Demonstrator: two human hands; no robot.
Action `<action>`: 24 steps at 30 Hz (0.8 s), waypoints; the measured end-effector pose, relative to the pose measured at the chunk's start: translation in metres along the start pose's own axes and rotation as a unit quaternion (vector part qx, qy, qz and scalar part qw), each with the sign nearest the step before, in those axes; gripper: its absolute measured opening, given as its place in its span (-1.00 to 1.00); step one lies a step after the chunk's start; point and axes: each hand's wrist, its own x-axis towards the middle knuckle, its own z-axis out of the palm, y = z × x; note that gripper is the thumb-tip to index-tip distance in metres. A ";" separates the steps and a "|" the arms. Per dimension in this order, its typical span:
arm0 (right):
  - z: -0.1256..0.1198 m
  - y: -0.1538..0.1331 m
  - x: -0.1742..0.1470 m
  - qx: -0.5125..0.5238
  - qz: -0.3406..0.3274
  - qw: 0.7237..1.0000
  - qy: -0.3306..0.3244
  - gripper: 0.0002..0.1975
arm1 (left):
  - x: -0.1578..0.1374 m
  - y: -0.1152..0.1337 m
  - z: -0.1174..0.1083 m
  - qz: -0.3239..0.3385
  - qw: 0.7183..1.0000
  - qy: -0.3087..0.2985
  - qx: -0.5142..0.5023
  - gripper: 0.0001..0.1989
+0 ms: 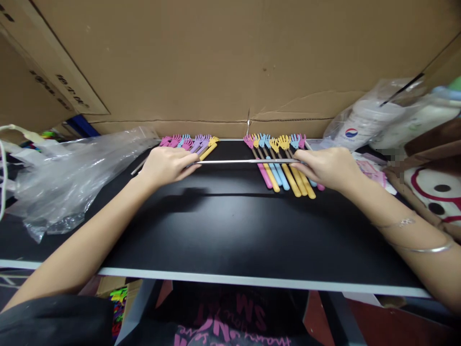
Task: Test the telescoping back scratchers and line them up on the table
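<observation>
A thin telescopic metal rod (230, 162) stretches level between my two hands, above the black tabletop. My left hand (167, 166) pinches its left end, and my right hand (326, 166) grips its right end. Behind and below my right hand lies a row of back scratchers (291, 180) with claw-shaped heads and pink, yellow and blue handles. A second group of back scratchers (208, 150), in pink, blue, purple and yellow, lies behind my left hand and is partly hidden by it. A bare metal rod end (137, 168) shows beside my left wrist.
Cardboard (216, 62) walls off the back of the black table (230, 235). A clear plastic bag (79, 173) lies at left. On the right stand a bagged white cup (372, 120) and a brown item with a cartoon face (437, 192). Below the table, a box (133, 293) holds colourful pieces.
</observation>
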 end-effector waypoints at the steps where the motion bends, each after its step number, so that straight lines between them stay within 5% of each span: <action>1: -0.003 -0.003 0.000 -0.003 -0.006 1.000 0.003 -0.43 | 0.001 0.003 0.000 0.001 1.000 0.002 -0.010 -0.62; 14: -0.023 -0.093 -0.006 0.039 -0.069 0.996 0.040 -0.61 | 0.025 0.080 -0.017 0.037 0.991 0.050 -0.117 -0.65; 19: -0.022 -0.087 -0.001 0.040 -0.072 0.996 0.030 -0.60 | 0.027 0.074 -0.015 0.050 0.993 0.041 -0.097 -0.66; 24: -0.010 -0.041 0.006 0.023 -0.031 0.999 -0.001 -0.50 | 0.019 0.042 -0.005 0.031 0.996 0.032 -0.075 -0.67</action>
